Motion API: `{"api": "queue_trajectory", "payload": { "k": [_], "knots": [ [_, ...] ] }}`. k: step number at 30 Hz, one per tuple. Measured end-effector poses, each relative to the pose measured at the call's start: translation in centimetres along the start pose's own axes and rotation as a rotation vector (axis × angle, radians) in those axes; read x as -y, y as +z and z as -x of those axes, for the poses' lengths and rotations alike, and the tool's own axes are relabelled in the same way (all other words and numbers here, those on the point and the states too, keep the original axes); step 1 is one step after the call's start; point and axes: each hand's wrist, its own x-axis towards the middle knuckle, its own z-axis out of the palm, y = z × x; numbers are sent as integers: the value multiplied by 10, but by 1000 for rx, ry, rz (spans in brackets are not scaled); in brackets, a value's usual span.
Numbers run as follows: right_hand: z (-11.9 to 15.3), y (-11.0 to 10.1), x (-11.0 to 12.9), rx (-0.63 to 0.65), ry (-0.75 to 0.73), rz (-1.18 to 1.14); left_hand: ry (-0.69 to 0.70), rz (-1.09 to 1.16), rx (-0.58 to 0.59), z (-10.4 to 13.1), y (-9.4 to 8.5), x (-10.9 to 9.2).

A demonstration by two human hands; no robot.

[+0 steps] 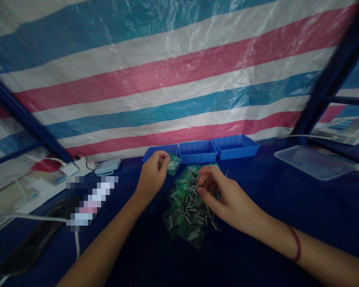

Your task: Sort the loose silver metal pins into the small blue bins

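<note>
My left hand (154, 172) is closed in a pinch, thumb against fingertips. It is beside a small greenish clear bag (174, 164) of light, slim pieces, in front of the left blue bin; whatever is in the pinch is hidden. My right hand (219, 192) hovers at the right side of a heap of thin metal pins (193, 205). Its fingers are curved, with a gap between thumb and index finger, and no pin shows clearly between them. Under and around the pins lie several greenish clear bags (194, 235) with small pieces inside.
Three blue bins (197, 153) stand in a row at the back against a striped sheet (179, 79). A clear plastic lid or tray (314, 162) lies at right. On the left are a phone (30, 243), white cables (32, 216), a power strip (85, 164) and a pale blue case (107, 166).
</note>
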Motion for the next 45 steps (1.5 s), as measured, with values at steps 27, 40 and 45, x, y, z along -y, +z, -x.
{"api": "queue_trajectory", "payload": {
  "k": [27, 40, 45],
  "knots": [
    [-5, -18, 1, -283, -365, 220, -591, 1077, 590, 40, 22, -57],
    [-1, -2, 6, -126, 225, -525, 76, 466, 268, 43, 11, -55],
    [-5, -2, 9, -60, 419, -835, 529, 107, 264, 46, 5, -52]
  ]
}}
